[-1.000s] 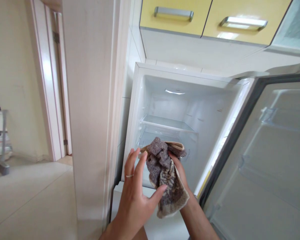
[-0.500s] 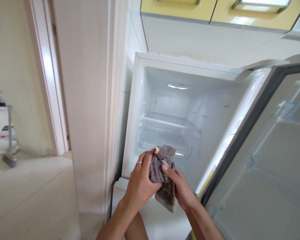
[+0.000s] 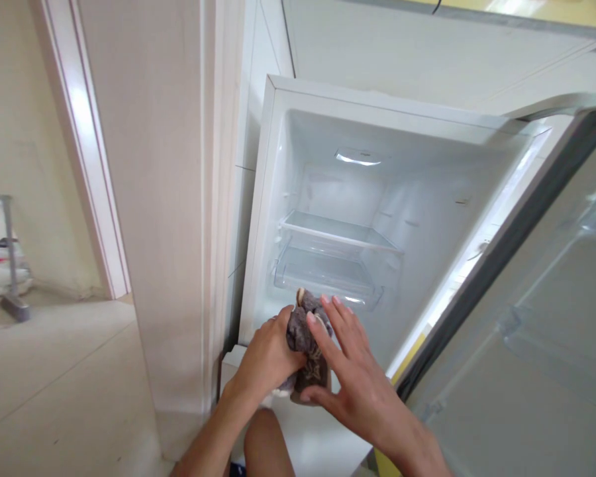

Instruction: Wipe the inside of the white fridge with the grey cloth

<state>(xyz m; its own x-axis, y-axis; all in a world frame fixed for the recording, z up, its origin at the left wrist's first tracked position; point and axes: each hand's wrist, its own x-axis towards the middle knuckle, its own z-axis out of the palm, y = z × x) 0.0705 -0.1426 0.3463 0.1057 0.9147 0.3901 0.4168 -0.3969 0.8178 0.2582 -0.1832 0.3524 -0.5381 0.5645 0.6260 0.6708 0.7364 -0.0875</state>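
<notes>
Left hand (image 3: 271, 351) grips bunched grey-brown patterned cloth (image 3: 302, 334); right hand (image 3: 350, 364), fingers spread, apparently touches it. Top gathered; lower end loose.

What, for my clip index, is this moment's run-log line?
left hand: gripping bunched gray-brown cloth; right hand: open, at cloth; refrigerator door: open

Cloth (image 3: 300, 331) bunched tighter — right hand (image 3: 355, 371) spread, grip apparently looser.

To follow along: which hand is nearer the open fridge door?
Right. The right hand is left of the fridge door; the left hand, gripping the cloth, is farther left.
</notes>
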